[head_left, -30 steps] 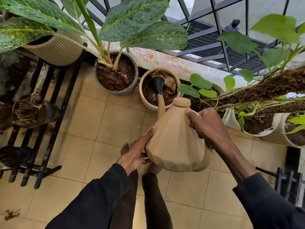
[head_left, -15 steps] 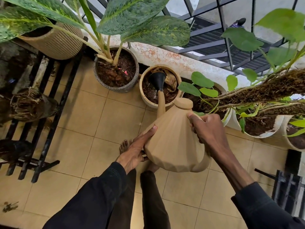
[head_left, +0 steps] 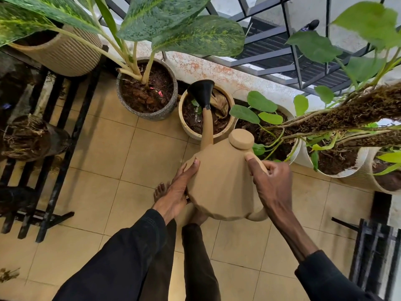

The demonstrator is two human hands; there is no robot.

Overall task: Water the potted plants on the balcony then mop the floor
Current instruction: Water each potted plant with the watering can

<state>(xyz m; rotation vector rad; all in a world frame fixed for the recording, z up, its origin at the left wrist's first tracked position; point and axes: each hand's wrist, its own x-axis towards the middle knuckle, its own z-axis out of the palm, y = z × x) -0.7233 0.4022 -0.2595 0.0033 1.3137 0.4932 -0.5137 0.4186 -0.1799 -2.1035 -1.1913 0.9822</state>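
I hold a tan faceted watering can (head_left: 221,181) tipped forward. My right hand (head_left: 271,183) grips its handle and my left hand (head_left: 180,190) presses flat against its left side from below. The black spout head (head_left: 201,92) hangs over a small beige pot (head_left: 186,127) of dark soil with a dry brown leaf, and water trickles onto the soil. Left of it stands a grey speckled pot (head_left: 169,107) with large variegated leaves. To the right, white pots (head_left: 338,173) hold green-leaved vines on a mossy pole.
A ribbed beige pot (head_left: 65,59) sits on a black slatted metal rack (head_left: 63,148) at left. Black balcony railing (head_left: 282,59) runs behind the pots. Another black stand (head_left: 373,246) is at right. The floor (head_left: 108,153) is beige tile. My bare feet show below the can.
The can has tilted further forward and shifted slightly right. Water now falls from the spout into the small beige pot. My left hand slid up along the can's side.
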